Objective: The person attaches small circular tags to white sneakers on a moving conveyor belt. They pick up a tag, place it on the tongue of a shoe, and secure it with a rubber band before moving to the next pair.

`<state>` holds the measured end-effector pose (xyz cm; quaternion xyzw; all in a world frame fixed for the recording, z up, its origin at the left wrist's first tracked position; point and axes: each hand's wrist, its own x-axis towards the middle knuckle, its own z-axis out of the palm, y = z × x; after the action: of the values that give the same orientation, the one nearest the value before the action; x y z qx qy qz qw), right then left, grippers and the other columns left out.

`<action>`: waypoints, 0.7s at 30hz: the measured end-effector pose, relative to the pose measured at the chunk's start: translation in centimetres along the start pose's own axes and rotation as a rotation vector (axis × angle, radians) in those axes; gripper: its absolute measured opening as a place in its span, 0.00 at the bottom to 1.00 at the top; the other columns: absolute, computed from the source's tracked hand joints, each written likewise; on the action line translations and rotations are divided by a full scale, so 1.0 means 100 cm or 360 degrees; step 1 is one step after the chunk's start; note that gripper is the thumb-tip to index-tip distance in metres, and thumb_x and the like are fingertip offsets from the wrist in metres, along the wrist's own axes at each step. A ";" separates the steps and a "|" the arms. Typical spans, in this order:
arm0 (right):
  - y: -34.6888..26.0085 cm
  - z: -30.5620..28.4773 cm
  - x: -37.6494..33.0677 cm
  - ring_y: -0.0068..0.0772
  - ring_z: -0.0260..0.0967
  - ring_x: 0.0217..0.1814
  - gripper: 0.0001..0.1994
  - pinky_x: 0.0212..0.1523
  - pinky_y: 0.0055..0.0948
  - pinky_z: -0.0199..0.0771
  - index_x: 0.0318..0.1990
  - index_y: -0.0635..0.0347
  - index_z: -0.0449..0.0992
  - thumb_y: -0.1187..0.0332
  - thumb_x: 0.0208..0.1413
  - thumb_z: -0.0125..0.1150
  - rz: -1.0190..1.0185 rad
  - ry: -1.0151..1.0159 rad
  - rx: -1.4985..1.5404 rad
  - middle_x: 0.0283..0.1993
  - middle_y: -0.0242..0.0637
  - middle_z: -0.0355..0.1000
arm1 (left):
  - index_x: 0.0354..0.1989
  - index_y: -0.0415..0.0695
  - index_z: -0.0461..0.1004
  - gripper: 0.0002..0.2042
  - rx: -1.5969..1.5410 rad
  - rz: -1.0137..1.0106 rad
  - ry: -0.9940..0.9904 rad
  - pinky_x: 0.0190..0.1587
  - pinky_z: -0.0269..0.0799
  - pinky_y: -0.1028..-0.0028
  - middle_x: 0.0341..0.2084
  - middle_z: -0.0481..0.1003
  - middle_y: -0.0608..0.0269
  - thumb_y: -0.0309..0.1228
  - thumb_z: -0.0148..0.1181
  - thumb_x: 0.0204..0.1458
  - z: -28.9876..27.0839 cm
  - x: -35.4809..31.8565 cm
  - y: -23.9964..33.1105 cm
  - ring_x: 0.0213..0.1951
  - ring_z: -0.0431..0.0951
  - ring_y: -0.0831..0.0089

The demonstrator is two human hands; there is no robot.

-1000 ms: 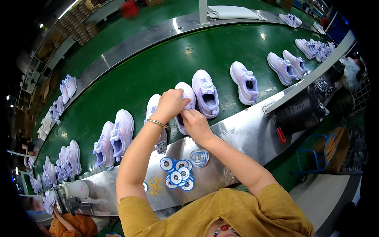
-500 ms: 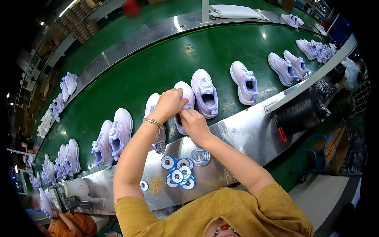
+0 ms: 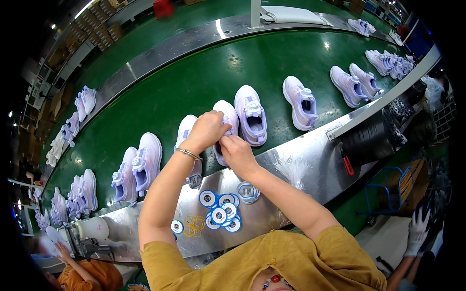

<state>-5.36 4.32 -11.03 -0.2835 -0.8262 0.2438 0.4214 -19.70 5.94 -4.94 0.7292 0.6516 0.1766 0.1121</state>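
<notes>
A pale lilac sneaker [image 3: 224, 110] stands on the green belt [image 3: 194, 72] with its toe pointing away from me. My left hand [image 3: 206, 131] bends over its top, fingers pressed together near the tongue. From the right, my right hand [image 3: 237, 153] meets it there, thumb and fingers closed in a pinch. Both hands hide the fastening and whatever small part they grip. Another lilac sneaker [image 3: 184, 128] sits just left, partly behind my left wrist. Close on the right stands a sneaker [image 3: 251, 114] with a round dial on its tongue.
Round blue-and-white tags [image 3: 219, 216], yellow elastic bands [image 3: 194, 226] and a stack of clear-edged labels [image 3: 248, 192] lie on the metal ledge [image 3: 272, 213]. Thin clear fasteners [image 3: 293, 169] and a red-handled tool [image 3: 347, 165] are right. Co-workers' hands show at both lower corners, one white-gloved [image 3: 417, 232].
My hands stay at the same sneaker, barely shifted. A white-gloved hand has come into view at lower right. At lower left, a co-worker's hand and the shoe there have moved.
</notes>
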 end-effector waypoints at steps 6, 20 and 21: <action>0.005 -0.005 0.004 0.47 0.71 0.33 0.06 0.33 0.42 0.72 0.36 0.62 0.73 0.77 0.50 0.53 -0.0039 0.0043 0.0028 0.29 0.45 0.72 | 0.27 0.34 0.74 0.11 -0.0315 0.0184 0.0058 0.38 0.70 0.63 0.27 0.73 0.48 0.32 0.61 0.48 -0.007 -0.002 -0.001 0.33 0.74 0.52; 0.022 -0.061 0.108 0.42 0.75 0.36 0.17 0.36 0.34 0.72 0.45 0.64 0.77 0.61 0.52 0.62 0.0002 -0.0986 0.0059 0.35 0.48 0.76 | 0.27 0.33 0.74 0.18 -0.1585 -0.1307 0.0343 0.11 0.55 0.83 0.19 0.76 0.55 0.40 0.58 0.56 0.018 -0.058 0.022 0.13 0.71 0.79; 0.027 -0.053 0.114 0.42 0.75 0.37 0.19 0.36 0.34 0.72 0.46 0.64 0.77 0.59 0.50 0.63 0.0013 -0.1158 0.0013 0.35 0.48 0.76 | 0.27 0.34 0.74 0.17 -0.1580 -0.1315 0.0340 0.10 0.55 0.83 0.18 0.76 0.55 0.39 0.59 0.56 0.020 -0.057 0.020 0.13 0.70 0.79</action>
<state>-5.74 14.76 -3.60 -0.1798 -0.9199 0.3337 0.1000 -17.54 0.15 -6.63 0.2589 0.7267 0.4703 0.4287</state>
